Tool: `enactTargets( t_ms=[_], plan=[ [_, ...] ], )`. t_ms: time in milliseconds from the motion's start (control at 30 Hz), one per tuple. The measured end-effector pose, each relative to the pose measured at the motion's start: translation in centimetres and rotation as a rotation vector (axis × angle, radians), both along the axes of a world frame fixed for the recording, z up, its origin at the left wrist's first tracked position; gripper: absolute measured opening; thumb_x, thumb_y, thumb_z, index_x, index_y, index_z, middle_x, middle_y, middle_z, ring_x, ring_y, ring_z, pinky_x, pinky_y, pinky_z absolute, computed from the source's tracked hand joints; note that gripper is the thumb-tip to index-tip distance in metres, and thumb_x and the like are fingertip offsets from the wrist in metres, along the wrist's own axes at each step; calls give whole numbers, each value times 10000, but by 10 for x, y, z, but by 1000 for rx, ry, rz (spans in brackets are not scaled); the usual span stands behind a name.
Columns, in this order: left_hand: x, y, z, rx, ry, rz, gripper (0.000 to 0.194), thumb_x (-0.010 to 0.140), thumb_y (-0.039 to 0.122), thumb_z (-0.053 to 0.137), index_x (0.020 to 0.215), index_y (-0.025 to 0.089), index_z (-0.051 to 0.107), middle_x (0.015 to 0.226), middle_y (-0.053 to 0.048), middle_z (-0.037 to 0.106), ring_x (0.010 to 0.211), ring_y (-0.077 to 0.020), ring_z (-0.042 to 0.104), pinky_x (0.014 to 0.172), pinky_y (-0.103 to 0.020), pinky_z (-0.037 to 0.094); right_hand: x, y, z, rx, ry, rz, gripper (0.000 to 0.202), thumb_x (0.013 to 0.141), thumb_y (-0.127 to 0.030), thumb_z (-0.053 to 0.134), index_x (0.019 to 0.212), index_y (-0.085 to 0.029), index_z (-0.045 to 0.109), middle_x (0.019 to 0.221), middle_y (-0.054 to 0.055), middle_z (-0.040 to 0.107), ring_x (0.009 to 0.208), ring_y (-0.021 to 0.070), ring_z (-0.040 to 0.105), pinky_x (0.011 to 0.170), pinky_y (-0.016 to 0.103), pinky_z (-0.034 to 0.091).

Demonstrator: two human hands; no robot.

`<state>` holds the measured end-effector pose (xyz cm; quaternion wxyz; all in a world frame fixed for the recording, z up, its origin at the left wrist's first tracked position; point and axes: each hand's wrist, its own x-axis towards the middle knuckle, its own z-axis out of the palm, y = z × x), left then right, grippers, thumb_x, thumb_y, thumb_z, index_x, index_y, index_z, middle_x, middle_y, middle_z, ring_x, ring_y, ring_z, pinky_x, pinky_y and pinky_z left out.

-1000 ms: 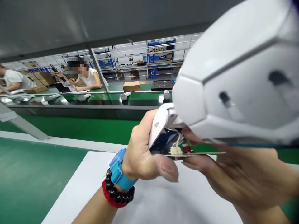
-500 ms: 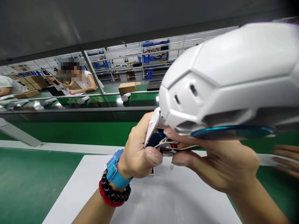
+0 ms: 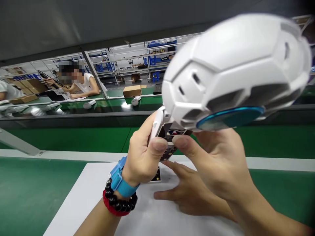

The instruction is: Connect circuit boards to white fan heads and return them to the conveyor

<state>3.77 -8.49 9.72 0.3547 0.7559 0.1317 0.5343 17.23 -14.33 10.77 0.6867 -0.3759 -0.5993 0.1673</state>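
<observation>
A large white device (image 3: 228, 65) with a faceted head and a blue ring (image 3: 228, 118) on its underside fills the upper right, held up close to the camera. My left hand (image 3: 142, 157), with a blue wristband and bead bracelets, is closed around its white handle (image 3: 156, 124). A small circuit board (image 3: 169, 144) shows in the open side of the handle. My right hand (image 3: 216, 164) is under the head, its thumb pressed on that board beside my left thumb, its other fingers spread below over the white mat (image 3: 98, 196).
A small dark board (image 3: 156, 177) lies on the white mat, which sits on a green bench (image 3: 29, 196). Beyond runs a green conveyor (image 3: 110, 105) carrying white parts and a cardboard box (image 3: 131, 90). Two other people (image 3: 83, 83) sit at the far side.
The device has swung up and left, so the blue ring now faces me more. My right thumb has moved onto the board and the wires no longer show.
</observation>
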Motion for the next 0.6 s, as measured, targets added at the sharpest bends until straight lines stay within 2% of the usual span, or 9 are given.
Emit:
enactTargets(
  t_ms=[67, 133, 200, 267, 367, 467, 600],
  plan=[
    [1, -1, 0, -21, 29, -4, 564, 1002, 559, 399, 1408, 193, 536, 1206, -97, 684, 1126, -271, 647, 910, -347, 562, 0, -1, 2, -68, 14, 12, 72, 886, -241, 694, 956, -242, 674, 881, 6, 726, 798, 194, 699, 672, 306, 596],
    [5, -3, -1, -67, 33, -11, 479, 1013, 511, 416, 1352, 213, 577, 1226, -82, 672, 1124, -253, 643, 917, -332, 553, 0, -1, 3, -77, 53, -47, 36, 868, -200, 688, 885, -231, 679, 796, -1, 713, 717, 181, 683, 602, 282, 573],
    [9, -4, -3, -122, 25, -14, 417, 1014, 492, 427, 1267, 217, 613, 1211, -72, 669, 1089, -238, 648, 880, -313, 554, 1, 1, 2, -81, 73, -83, 39, 843, -181, 688, 837, -217, 674, 741, 1, 697, 674, 174, 663, 567, 268, 551],
    [12, -4, -3, -189, 35, -7, 416, 1003, 516, 442, 1232, 207, 600, 1095, -70, 688, 974, -216, 667, 798, -292, 558, 5, 4, 1, -81, 92, -80, 35, 838, -180, 674, 815, -204, 664, 726, 10, 690, 657, 171, 650, 550, 265, 535],
    [11, 1, -1, -307, 155, -105, 507, 959, 578, 498, 1275, 182, 529, 874, -48, 673, 762, -175, 643, 675, -273, 548, 14, 11, -2, -47, 126, -74, 35, 833, -197, 677, 808, -189, 654, 744, 23, 697, 667, 173, 648, 567, 274, 532],
    [7, 7, 6, -440, 339, -284, 513, 885, 497, 668, 1252, 161, 542, 923, -46, 651, 836, -171, 627, 733, -264, 550, 24, 16, -4, -51, 152, -71, 36, 841, -217, 672, 854, -185, 661, 735, 13, 683, 685, 165, 643, 595, 266, 530],
    [8, 3, 13, -605, 404, -266, 393, 841, 374, 732, 1122, 142, 585, 924, -32, 614, 833, -158, 594, 718, -267, 580, 26, 17, -2, -109, 213, -31, 125, 879, -303, 661, 937, -193, 648, 769, 3, 670, 727, 154, 646, 628, 247, 534]
  ],
)
